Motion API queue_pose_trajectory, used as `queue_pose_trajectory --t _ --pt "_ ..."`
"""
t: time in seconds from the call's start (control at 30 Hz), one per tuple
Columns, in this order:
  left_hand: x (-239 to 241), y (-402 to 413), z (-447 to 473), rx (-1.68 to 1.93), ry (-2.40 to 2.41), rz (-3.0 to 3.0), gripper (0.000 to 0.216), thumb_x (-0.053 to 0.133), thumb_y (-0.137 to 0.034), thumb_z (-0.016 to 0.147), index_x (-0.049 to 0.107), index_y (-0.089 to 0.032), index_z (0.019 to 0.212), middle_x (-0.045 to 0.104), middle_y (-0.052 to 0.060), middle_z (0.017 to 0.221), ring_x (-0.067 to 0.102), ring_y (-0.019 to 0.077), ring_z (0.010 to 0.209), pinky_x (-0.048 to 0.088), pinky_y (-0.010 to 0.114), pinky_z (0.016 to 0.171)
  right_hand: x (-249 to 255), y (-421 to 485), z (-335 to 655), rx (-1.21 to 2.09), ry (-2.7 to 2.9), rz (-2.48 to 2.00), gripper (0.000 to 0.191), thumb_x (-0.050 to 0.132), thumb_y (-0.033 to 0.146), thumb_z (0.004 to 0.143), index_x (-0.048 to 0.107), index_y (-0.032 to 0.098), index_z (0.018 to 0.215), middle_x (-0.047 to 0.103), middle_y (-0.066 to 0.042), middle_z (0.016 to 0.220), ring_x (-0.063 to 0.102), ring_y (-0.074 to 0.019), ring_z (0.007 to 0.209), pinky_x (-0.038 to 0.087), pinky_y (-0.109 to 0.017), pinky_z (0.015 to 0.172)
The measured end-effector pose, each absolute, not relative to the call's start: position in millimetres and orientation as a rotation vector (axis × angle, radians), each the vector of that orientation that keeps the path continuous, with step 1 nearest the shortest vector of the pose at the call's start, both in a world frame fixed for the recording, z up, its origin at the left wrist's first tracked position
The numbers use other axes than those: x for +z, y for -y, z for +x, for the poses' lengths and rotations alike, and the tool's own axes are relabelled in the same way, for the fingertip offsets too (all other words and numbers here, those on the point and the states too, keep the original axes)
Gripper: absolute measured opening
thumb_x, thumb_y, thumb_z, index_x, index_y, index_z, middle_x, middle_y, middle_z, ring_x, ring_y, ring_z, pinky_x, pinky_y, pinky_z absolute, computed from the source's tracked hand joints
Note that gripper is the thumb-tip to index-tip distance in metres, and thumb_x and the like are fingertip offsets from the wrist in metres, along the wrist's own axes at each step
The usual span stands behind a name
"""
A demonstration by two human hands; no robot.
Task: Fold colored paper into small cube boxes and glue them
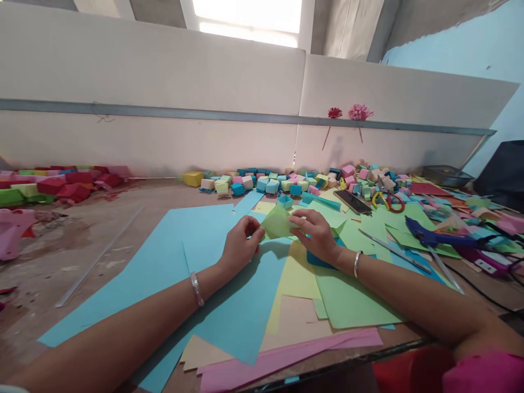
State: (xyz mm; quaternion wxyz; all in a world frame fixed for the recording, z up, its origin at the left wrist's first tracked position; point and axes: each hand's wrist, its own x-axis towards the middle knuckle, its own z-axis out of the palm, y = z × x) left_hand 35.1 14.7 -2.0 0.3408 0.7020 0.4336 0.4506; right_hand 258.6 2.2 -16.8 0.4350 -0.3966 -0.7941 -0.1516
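The person's left hand (242, 241) is pinching the left edge of a small folded light-green paper piece (275, 222), and the right hand (317, 234) is holding its right edge. The piece is hovering above large light-blue paper sheets (159, 267), with small multicoloured paper boxes (272, 187) lying beyond.

Single view: head-worn camera, facing forward and down, wide field. Landmark: green paper (276, 222), close to lens, near mid-frame. Lens sits above it, on the wearer's side; left forearm (135, 325) and right forearm (409, 295) run toward it from its near side. Surface (159, 191) spreads around it; white partition (164, 71) well beyond it, roughly face-on; bright opening (248, 16) above it
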Motion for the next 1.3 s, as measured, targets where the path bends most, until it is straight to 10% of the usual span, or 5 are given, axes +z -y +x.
queue_pose_trajectory --t 0.2,0.4,0.7,1.3 --pt "0.1 -13.7 35.7 1.202 -1.096 1.774 0.026 0.060 -0.043 0.079 0.053 -0.020 0.087 0.060 -0.001 0.079 0.058 0.0118 0.056 0.045 0.024 0.046 -13.8 4.4 257.1 -0.197 2.006 -0.928 0.013 0.050 0.027 0.091 0.063 0.024 0.089 0.064 -0.007 0.099 0.057 -0.0202 0.093 0.045 -0.036 0.084" --pt "6.2 -15.8 30.2 1.256 -1.021 1.994 0.047 0.070 -0.043 0.072 0.061 -0.020 0.112 0.059 0.009 0.125 0.053 0.0253 0.118 0.043 0.039 0.099 -15.3 -2.2 261.7 0.520 1.619 -1.076 0.026 0.048 0.047 0.088 0.049 0.022 0.082 0.048 0.002 0.068 0.045 -0.0137 0.061 0.040 -0.026 0.056" --pt "6.9 -17.5 31.4 1.285 -0.833 1.612 0.028 0.075 -0.038 0.069 0.058 -0.017 0.079 0.063 0.000 0.075 0.060 0.0142 0.071 0.050 0.025 0.064 -16.0 -0.2 249.7 1.053 1.242 -0.856 0.030 0.062 0.049 0.079 0.051 0.022 0.087 0.056 0.001 0.076 0.053 -0.0127 0.065 0.047 -0.025 0.058" --pt "-2.2 -25.1 33.3 1.141 -0.881 1.361 0.038 0.075 -0.039 0.065 0.064 -0.017 0.093 0.065 -0.001 0.070 0.057 0.0108 0.054 0.041 0.020 0.046 -14.2 -8.5 255.8 1.351 1.058 -0.887 0.035 0.078 0.024 0.058 0.063 0.020 0.089 0.069 0.002 0.072 0.063 -0.0142 0.061 0.050 -0.026 0.057"
